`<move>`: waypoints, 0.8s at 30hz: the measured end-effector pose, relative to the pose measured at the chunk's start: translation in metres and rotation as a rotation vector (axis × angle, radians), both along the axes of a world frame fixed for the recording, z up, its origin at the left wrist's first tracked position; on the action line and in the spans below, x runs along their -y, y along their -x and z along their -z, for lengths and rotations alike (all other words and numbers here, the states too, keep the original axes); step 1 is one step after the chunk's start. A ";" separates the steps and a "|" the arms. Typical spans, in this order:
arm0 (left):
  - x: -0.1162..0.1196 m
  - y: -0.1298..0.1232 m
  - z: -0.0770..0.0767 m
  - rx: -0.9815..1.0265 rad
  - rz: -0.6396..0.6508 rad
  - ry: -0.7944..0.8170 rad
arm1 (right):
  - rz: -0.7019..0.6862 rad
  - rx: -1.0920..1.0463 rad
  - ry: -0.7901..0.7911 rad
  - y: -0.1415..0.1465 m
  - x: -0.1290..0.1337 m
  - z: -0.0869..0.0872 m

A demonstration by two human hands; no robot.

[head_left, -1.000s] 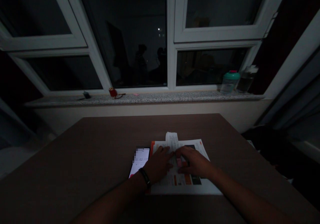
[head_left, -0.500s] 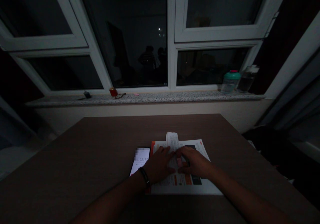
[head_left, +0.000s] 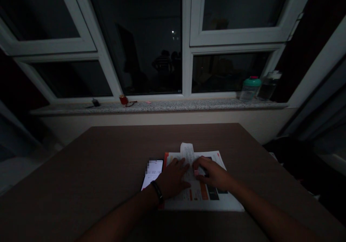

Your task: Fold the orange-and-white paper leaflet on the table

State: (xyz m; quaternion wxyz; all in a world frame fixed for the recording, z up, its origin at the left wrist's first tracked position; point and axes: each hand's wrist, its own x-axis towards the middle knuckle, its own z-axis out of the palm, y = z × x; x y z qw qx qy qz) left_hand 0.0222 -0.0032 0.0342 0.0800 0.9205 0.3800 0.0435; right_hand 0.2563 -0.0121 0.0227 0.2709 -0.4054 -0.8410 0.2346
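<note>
One booklet [head_left: 228, 203], slip [head_left: 187, 150] atop.
Right hand [head_left: 212, 174]: pinching pink block [head_left: 196, 172]. Left hand [head_left: 173, 179]: open, spread on slip; phone [head_left: 152, 170] beside its wrist.

The table [head_left: 121, 152] spans the lower frame; on it, at lower centre, lies the booklet [head_left: 229, 203]; the paper strip [head_left: 186, 150] lies on the booklet, jutting past its far edge; the phone [head_left: 151, 173] is just left of the booklet; behind the table, the windowsill [head_left: 167, 106] bears a jar [head_left: 123, 100] left of centre and, towards the right end, a shaker [head_left: 250, 89] beside a bottle [head_left: 268, 87].
</note>
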 end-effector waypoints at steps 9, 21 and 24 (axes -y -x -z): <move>0.002 -0.002 -0.007 -0.040 -0.005 0.015 | -0.054 0.024 -0.008 -0.001 0.002 -0.005; -0.002 0.001 -0.001 -0.025 0.017 0.007 | -0.119 0.016 0.086 0.000 0.004 0.005; -0.005 0.001 -0.002 -0.032 0.021 0.030 | -0.090 0.009 0.077 -0.001 -0.002 0.008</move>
